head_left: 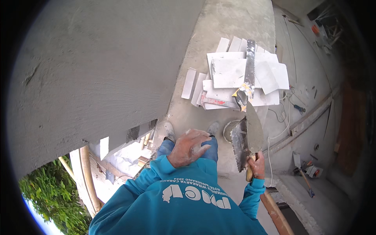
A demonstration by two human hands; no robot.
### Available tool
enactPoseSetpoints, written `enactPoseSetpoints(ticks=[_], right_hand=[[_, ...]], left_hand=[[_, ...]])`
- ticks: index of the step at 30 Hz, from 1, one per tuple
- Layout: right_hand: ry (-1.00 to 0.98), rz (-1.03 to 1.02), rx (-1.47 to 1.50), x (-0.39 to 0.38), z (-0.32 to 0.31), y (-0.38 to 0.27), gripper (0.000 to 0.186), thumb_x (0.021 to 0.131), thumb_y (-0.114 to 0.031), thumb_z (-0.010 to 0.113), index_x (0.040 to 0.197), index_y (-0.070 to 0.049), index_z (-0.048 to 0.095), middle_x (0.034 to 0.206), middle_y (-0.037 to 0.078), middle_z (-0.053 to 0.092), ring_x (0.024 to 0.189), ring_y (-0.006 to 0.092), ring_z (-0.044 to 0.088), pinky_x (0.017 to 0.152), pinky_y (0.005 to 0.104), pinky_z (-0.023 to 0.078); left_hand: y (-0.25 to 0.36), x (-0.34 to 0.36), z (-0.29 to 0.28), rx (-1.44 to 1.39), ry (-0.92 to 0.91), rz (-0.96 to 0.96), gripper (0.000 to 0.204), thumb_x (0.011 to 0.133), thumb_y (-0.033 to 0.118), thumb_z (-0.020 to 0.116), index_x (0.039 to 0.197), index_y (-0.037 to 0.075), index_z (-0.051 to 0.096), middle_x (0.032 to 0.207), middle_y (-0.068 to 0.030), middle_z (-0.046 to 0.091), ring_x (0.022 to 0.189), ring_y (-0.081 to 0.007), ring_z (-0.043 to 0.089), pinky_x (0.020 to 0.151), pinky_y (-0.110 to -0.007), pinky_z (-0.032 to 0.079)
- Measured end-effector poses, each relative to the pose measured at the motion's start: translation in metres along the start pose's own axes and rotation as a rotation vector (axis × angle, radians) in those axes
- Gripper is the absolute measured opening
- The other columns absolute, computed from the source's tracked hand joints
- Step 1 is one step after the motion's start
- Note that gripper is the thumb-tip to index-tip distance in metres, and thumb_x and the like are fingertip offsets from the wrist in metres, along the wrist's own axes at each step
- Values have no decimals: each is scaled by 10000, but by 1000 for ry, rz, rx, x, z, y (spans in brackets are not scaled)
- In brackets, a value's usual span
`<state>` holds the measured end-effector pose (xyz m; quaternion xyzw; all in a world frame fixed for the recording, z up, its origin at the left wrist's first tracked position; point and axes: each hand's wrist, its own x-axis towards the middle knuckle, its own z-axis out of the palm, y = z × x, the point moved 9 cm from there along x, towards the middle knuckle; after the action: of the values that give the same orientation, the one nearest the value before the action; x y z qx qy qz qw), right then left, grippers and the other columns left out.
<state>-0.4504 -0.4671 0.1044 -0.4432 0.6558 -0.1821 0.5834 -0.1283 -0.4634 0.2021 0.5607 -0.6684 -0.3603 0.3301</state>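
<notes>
My right hand (257,167) is closed round a wooden handle. From it rises a pointed trowel (254,129) with a grey, mortar-smeared blade. A toothed metal blade, apparently a notched trowel (239,143), lies against it in the same grip; its handle is partly hidden. My left hand (189,148), dusty with mortar, is in front of my body with its fingers stretched out and holds nothing. Ahead, a handsaw (250,64) with a black and yellow handle rests on a stack of white blocks (229,72). A hammer (219,102) lies on the stack's near edge.
At my left stands a grey plastered wall (105,66). A round bucket (231,131) sits just beyond the trowels. A screwdriver (299,108), a white cable (288,117) and a long straight bar (311,117) are on the right. Lower left, bamboo poles (88,176) stand beside green leaves.
</notes>
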Motion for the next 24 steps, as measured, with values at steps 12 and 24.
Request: enactPoseSetpoints(ticks=[12, 24], right_hand=[[-457, -467, -22, 13, 185, -123, 436, 825, -76, 618, 1223, 36, 481, 969, 101, 577, 738, 169, 561, 615, 299, 478], [-794, -213, 310, -23, 251, -139, 518, 892, -109, 508, 1372, 37, 384, 1473, 269, 423, 562, 153, 545, 439, 244, 488]], left_hand=[[-12, -54, -36, 669, 263, -327, 543, 775, 134, 645, 1264, -44, 493, 1268, -190, 516, 1198, -281, 501, 982, -399, 386], [-25, -158, -103, 279, 409, -540, 324, 757, 77, 639, 1075, 90, 575, 1002, -114, 607, 947, -321, 638, 772, -444, 520]])
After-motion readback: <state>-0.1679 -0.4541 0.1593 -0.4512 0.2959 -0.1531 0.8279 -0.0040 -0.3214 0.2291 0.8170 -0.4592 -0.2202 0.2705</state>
